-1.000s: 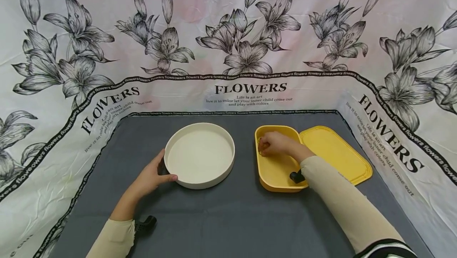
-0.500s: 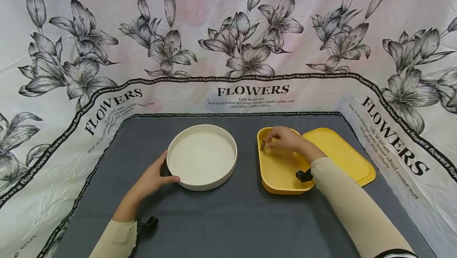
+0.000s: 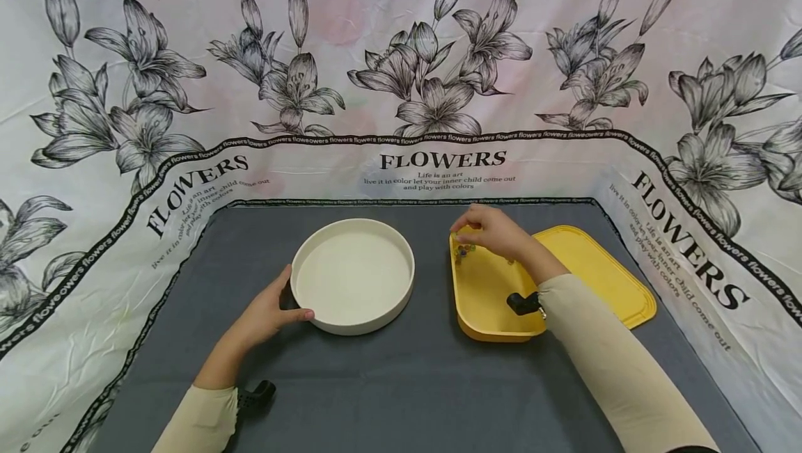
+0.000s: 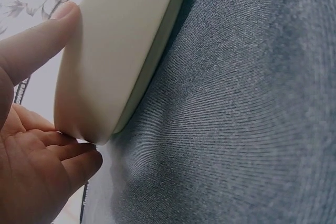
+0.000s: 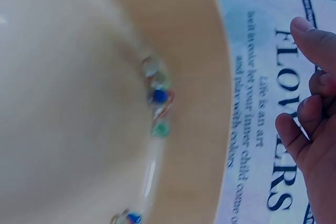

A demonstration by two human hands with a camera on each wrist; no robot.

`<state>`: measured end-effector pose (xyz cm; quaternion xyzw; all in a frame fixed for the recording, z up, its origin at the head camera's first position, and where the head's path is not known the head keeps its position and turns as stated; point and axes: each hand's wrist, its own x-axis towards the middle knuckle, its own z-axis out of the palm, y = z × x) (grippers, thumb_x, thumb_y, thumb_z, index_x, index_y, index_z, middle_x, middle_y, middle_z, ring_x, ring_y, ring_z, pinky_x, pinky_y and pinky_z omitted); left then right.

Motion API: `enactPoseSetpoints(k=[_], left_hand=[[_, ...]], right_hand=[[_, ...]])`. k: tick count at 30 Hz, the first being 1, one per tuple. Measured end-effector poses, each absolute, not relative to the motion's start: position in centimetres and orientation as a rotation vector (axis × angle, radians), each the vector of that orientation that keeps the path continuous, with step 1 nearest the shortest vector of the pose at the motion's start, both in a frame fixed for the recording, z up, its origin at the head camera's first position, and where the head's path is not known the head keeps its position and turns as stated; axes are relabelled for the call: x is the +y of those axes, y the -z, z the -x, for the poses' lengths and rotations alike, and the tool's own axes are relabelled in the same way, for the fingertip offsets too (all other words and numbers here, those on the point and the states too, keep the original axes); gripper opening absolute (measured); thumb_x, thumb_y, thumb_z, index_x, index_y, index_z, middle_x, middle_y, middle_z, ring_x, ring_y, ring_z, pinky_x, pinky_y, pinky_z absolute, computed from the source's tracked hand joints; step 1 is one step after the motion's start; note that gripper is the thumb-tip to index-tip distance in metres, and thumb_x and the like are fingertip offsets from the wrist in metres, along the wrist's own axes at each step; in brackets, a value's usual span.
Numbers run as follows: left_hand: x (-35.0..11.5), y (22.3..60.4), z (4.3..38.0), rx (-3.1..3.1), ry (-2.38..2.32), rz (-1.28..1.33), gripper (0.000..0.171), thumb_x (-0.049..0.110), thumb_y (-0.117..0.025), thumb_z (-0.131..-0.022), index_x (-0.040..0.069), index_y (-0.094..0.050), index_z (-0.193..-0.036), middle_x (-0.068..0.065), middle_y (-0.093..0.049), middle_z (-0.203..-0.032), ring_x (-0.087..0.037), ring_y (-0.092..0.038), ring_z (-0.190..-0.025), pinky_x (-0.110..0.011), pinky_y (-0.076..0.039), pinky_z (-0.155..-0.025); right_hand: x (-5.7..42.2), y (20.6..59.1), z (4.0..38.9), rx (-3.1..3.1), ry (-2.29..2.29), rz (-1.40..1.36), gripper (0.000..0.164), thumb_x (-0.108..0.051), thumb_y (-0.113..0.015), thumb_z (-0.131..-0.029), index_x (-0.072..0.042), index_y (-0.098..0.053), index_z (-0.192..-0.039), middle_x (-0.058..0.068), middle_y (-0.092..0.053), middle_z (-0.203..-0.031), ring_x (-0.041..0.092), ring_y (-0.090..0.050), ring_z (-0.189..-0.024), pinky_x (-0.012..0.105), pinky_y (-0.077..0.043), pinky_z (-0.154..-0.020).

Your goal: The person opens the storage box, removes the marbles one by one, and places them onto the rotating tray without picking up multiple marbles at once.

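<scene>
My left hand (image 3: 266, 310) holds a round cream-white dish (image 3: 352, 275) at its left side. In the left wrist view the thumb lies on the dish's wall (image 4: 115, 24) and the other fingers bend against its lower edge. My right hand (image 3: 491, 229) hovers over the far left corner of a yellow box (image 3: 495, 303). Its fingers (image 5: 294, 129) bend loosely in the right wrist view, thumb apart, and nothing shows between them. Below lie several small glass marbles (image 5: 159, 96) with blue, green and red colours, along the box's wall. A smaller cluster of marbles (image 5: 127, 217) lies apart.
A yellow lid (image 3: 589, 272) lies flat to the right of the box. Both dish and box stand on a grey cloth (image 3: 388, 397). Behind hangs a flower-printed cloth (image 3: 438, 56). A black wrist device (image 3: 523, 303) sits over the box.
My right hand has risen from the marbles toward the box's far left rim, so more of them show. The left hand and dish keep their place.
</scene>
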<state>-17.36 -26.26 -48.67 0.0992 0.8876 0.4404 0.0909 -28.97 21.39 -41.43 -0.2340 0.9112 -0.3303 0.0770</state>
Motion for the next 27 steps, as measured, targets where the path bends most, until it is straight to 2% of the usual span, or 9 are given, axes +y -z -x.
enactPoseSetpoints(k=[6,12,22,27], left_hand=[[-26.4,48.6,17.4,2.650,-1.284,-0.273,0.124,0.042,-0.086,-0.083,0.003,-0.002,-0.165,-0.024,-0.013,-0.169,-0.046,-0.028,-0.151,-0.064,-0.027,-0.120],[-26.4,48.9,17.3,2.639,-1.301,-0.279,0.123,0.042,-0.086,-0.084,0.003,-0.002,-0.165,-0.024,-0.012,-0.169,-0.046,-0.028,-0.151,-0.064,-0.028,-0.120],[-26.4,48.7,17.4,2.640,-1.298,-0.284,0.122,0.038,-0.086,-0.084,0.004,-0.002,-0.165,-0.024,-0.011,-0.169,-0.047,-0.030,-0.150,-0.064,-0.030,-0.118],[-26.3,48.6,17.5,2.634,-1.306,-0.282,0.123,0.037,-0.087,-0.083,0.002,-0.002,-0.164,-0.025,-0.010,-0.169,-0.047,-0.029,-0.150,-0.063,-0.030,-0.119]], right_hand=[[19.2,40.6,29.2,2.709,1.007,0.765,0.015,-0.029,-0.073,-0.097,-0.026,-0.077,-0.112,0.001,-0.062,-0.108,0.020,-0.054,-0.094,0.039,-0.049,-0.080],[16.6,40.5,29.9,2.705,0.951,0.841,0.014,-0.026,-0.075,-0.096,-0.027,-0.078,-0.110,-0.003,-0.061,-0.104,0.018,-0.055,-0.090,0.036,-0.051,-0.077],[11.5,40.6,30.9,2.640,0.909,0.945,0.017,-0.023,-0.076,-0.096,-0.019,-0.079,-0.112,-0.002,-0.060,-0.100,0.019,-0.053,-0.090,0.035,-0.050,-0.079],[8.7,40.4,31.3,2.610,0.869,0.984,0.017,-0.022,-0.075,-0.096,-0.017,-0.079,-0.112,0.001,-0.060,-0.097,0.020,-0.051,-0.089,0.035,-0.046,-0.075]])
